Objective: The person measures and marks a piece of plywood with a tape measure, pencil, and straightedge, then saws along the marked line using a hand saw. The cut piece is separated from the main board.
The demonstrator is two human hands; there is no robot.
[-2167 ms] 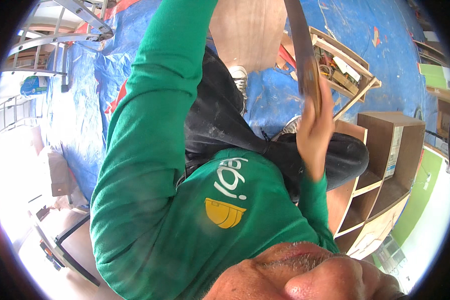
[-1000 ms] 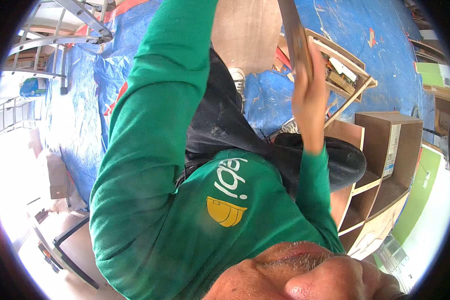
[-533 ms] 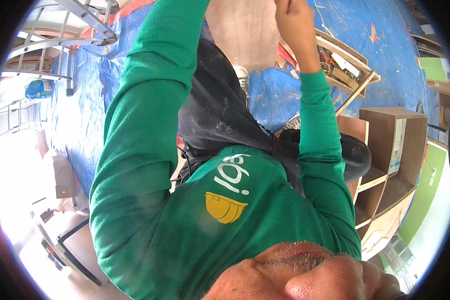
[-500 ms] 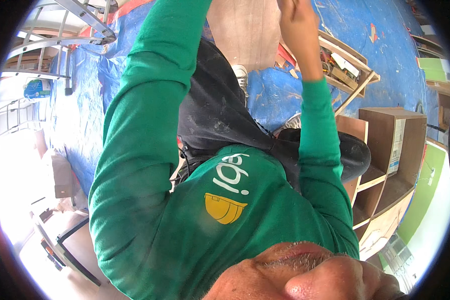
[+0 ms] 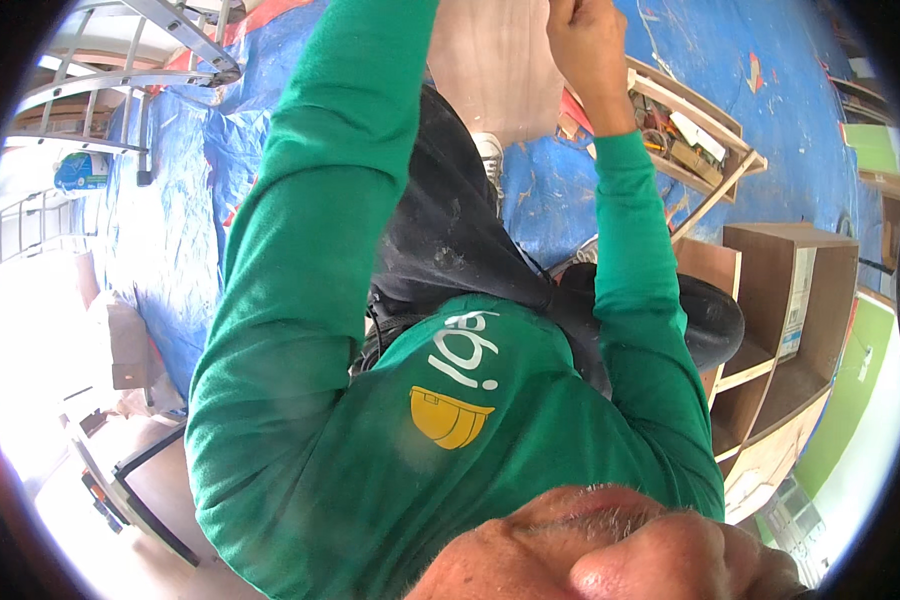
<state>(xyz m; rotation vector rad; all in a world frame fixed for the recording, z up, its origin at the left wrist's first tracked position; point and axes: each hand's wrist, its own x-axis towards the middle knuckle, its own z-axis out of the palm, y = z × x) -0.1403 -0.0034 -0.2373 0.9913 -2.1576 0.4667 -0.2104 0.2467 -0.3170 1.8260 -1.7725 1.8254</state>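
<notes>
The right hand is being held up in a curled fist near the wooden board, the left hand is hidden past the top edge, above the blue sheet

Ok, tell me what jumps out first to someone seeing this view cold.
The green long-sleeved shirt fills the middle, both arms raised toward the top edge. The right hand is fisted up there, over a blue tarp on the floor. A brown shelf unit stands at right.
</notes>
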